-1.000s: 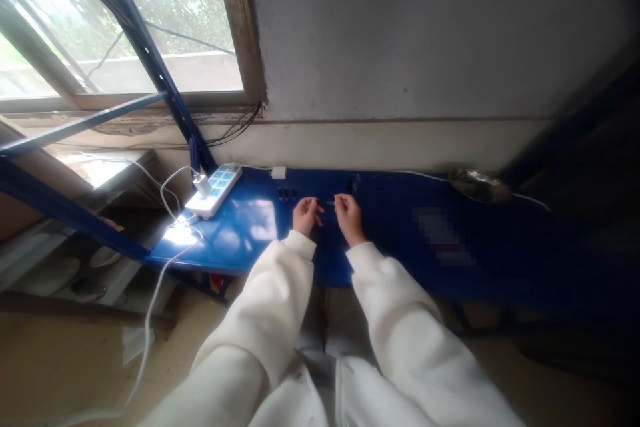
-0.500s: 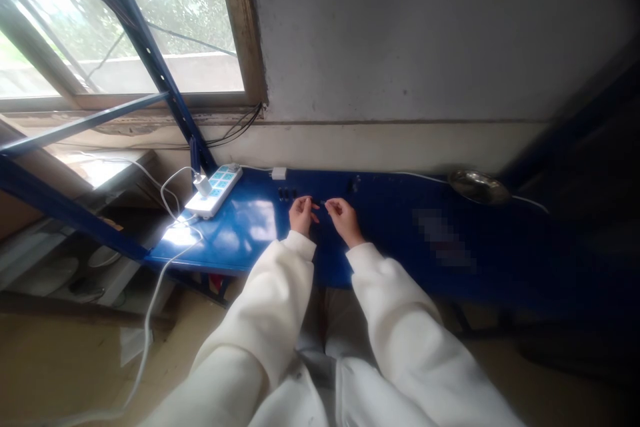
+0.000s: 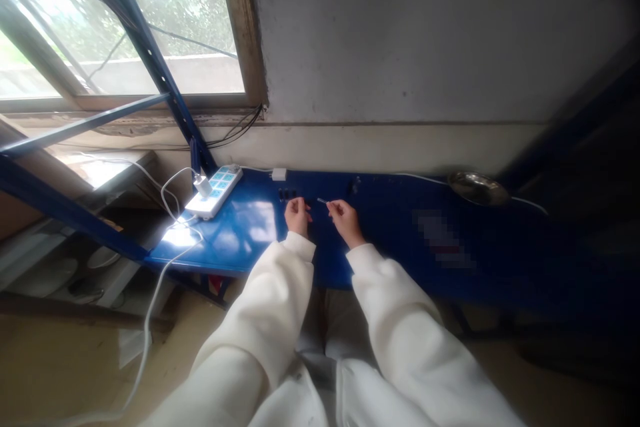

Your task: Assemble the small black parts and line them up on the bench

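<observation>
Over the blue table, my right hand pinches a thin pale rod whose free end points left. It is too small for me to tell its kind. My left hand is closed in a pinch just to the left, and what may be a small dark piece at its fingertips is too small to name. A gap separates the rod's tip from my left fingers. Right behind my left hand, several small black pieces lie in a row on the table.
A white power strip with a plugged-in adapter lies at the table's left end. A white plug block and a shiny metal dish sit along the back edge. Small clear bits lie near the wall.
My hands have drawn slightly apart, the left one moving a little to the left. More of the pale rod now shows in my right fingers.
</observation>
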Action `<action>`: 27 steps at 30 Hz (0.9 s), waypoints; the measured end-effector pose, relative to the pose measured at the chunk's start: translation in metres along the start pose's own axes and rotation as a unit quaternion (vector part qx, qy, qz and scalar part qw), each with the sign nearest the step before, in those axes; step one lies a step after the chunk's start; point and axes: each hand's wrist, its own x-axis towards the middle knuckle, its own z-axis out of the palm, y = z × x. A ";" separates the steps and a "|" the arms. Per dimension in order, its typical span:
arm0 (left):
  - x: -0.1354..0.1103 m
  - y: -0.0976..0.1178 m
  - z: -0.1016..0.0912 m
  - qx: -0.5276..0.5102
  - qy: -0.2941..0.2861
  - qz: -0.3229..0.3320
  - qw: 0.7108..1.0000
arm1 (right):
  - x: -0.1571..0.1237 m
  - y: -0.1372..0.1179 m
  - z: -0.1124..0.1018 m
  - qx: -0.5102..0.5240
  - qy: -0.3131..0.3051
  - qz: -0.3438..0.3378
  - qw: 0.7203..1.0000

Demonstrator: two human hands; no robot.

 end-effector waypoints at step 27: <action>-0.007 0.007 0.002 -0.027 -0.150 -0.046 0.987 | 0.000 0.014 0.007 0.022 -0.094 -0.039 0.995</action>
